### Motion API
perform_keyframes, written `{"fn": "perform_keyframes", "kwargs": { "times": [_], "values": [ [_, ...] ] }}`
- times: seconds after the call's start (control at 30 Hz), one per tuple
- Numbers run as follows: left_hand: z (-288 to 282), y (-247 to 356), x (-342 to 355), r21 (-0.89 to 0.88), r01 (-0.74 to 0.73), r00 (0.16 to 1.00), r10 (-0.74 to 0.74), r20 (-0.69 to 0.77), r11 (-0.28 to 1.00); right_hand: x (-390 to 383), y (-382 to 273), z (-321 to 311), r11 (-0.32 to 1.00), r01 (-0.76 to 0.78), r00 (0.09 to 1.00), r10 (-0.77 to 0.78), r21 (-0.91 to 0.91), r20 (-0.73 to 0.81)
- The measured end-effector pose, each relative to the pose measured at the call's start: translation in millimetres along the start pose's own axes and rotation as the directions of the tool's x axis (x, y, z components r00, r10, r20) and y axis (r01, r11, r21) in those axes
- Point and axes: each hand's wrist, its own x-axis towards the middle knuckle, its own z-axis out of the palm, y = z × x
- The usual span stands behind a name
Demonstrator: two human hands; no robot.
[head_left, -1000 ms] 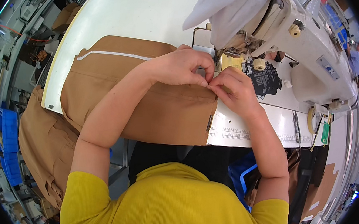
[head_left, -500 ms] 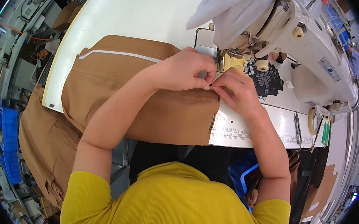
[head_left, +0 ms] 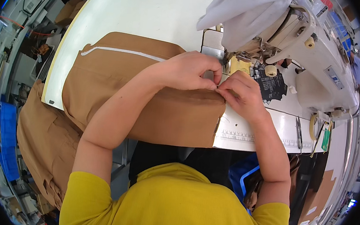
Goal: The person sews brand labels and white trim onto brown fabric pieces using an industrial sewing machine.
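A brown fabric piece (head_left: 119, 77) with a white stripe lies spread on the white sewing table (head_left: 145, 15). My left hand (head_left: 192, 70) pinches the fabric's right edge close to the needle area. My right hand (head_left: 243, 94) pinches the same edge from the other side, fingertips touching those of the left. Both hands sit just in front of the cream sewing machine (head_left: 297, 41), which has a white cloth (head_left: 244, 11) draped over its top.
More brown fabric (head_left: 44, 143) hangs off the table's left edge. A printed ruler strip (head_left: 250, 138) runs along the front edge. Scissors (head_left: 299, 131) and a tape roll (head_left: 314, 124) lie at the right. Blue crates (head_left: 4, 135) stand on the floor at the left.
Both hands stay pinched together on the fabric edge; they have shifted only slightly near the machine's needle.
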Motion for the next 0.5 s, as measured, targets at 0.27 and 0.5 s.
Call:
{"fn": "perform_keyframes", "kwargs": {
  "times": [0.27, 0.5],
  "values": [
    [1.8, 0.3, -0.6, 0.031, -0.061, 0.998, 0.061, -0.015, 0.998, -0.1, -2.1, -1.2, 0.999, -0.037, 0.999, 0.037, 0.034, 0.009],
    [3.3, -5.3, 1.9, 0.038, -0.099, 0.995, 0.1, -0.016, 0.994, 1.8, 0.8, 0.2, 0.997, -0.031, 0.999, 0.03, 0.066, 0.012]
  ]
}}
